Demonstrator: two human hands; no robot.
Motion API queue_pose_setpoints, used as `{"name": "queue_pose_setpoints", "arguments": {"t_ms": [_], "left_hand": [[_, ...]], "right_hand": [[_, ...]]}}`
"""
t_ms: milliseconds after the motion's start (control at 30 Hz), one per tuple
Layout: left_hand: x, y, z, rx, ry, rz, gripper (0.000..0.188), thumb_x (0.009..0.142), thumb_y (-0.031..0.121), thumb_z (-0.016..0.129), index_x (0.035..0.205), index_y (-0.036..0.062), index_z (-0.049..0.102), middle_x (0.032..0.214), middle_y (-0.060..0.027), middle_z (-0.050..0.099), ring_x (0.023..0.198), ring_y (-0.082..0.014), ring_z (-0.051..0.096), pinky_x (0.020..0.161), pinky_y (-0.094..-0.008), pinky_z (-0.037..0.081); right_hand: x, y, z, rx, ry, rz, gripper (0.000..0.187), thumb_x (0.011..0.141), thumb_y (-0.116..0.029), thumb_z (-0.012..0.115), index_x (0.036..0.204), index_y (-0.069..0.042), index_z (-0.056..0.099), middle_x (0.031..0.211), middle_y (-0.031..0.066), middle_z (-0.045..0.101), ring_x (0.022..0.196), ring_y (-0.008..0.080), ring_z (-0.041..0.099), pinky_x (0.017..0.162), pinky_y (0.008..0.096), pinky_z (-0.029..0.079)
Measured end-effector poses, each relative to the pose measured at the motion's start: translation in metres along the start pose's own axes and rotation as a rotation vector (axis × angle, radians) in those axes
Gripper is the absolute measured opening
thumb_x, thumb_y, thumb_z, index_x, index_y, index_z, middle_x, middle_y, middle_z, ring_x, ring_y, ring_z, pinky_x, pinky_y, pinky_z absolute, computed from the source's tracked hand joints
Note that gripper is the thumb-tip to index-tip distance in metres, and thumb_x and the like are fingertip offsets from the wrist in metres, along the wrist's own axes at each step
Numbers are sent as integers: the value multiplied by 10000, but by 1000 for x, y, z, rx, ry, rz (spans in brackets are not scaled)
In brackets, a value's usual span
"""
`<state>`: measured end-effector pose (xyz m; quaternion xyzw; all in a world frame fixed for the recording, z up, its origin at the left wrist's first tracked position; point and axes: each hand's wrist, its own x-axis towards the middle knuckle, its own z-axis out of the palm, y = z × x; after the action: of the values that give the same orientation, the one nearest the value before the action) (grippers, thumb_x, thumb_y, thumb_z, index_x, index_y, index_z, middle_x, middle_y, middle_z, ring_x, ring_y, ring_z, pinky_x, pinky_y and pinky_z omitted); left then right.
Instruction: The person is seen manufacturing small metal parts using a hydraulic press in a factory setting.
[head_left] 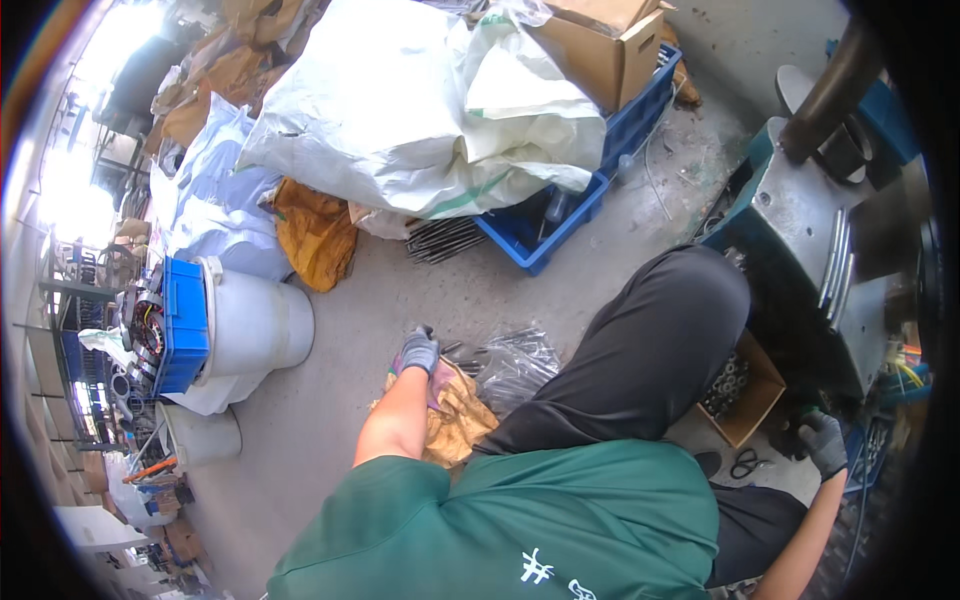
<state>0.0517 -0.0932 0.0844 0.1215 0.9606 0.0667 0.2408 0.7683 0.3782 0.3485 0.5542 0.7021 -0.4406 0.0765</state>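
Note:
My left hand (419, 350), in a grey work glove, is at the upper edge of a crumpled tan sack (458, 410) on the floor. Its fingers look curled closed; what they hold, if anything, is hidden. Right beside it lies a bundle of thin metal rods (535, 348), partly under clear plastic. Far to the right, my gloved right hand (823, 443) hangs low with bent fingers, close to a dark shape. Its fingertips merge with that shadowed area. Between that hand and my knee stands an open cardboard box (757, 392) of small metal rings.
Black scissors (745, 463) lie beside the box. A green metal machine (790, 210) stands at right. Ahead are a large white sack (370, 110), a blue crate (545, 240) and more rods (445, 240). At left, a blue bin (186, 325) adjoins a grey bucket (260, 322).

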Motion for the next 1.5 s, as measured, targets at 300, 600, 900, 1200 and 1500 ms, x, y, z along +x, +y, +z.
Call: {"name": "queue_pose_setpoints", "arguments": {"t_ms": [300,600,900,1200,1500], "left_hand": [[40,29,34,48,90,19,427,932,263,701,1318,81,695,1279,-239,714,1186,-389,693,1055,-471,541],[57,96,54,144,21,223,528,893,275,736,1388,112,650,1360,-212,660,1252,-385,644,1086,-472,520],[149,131,9,271,52,106,488,904,181,646,1387,112,637,1400,-190,642,1312,-376,612,1095,-461,511],[184,134,-16,272,-13,29,572,871,179,661,1435,98,607,1430,-235,618,1323,-381,615,1066,-475,534],[119,156,85,-47,140,296,486,863,215,738,1326,85,666,1304,-207,675,1225,-393,649,1040,-470,532]], "right_hand": [[3,48,-3,50,72,11,237,896,-15,666,1119,51,713,870,78,717,753,154,650,691,326,543],[7,71,-7,13,86,96,223,917,-24,650,1126,34,703,821,60,682,651,127,607,595,297,501],[-19,109,-21,137,169,156,261,909,-47,641,1148,38,700,846,74,699,661,136,645,578,283,504],[-39,184,-13,232,179,334,232,950,-8,679,1171,59,669,904,134,743,689,192,696,594,299,547],[-39,125,-18,183,173,311,304,952,-63,586,1226,-5,705,861,74,719,686,143,689,606,271,537]]}}
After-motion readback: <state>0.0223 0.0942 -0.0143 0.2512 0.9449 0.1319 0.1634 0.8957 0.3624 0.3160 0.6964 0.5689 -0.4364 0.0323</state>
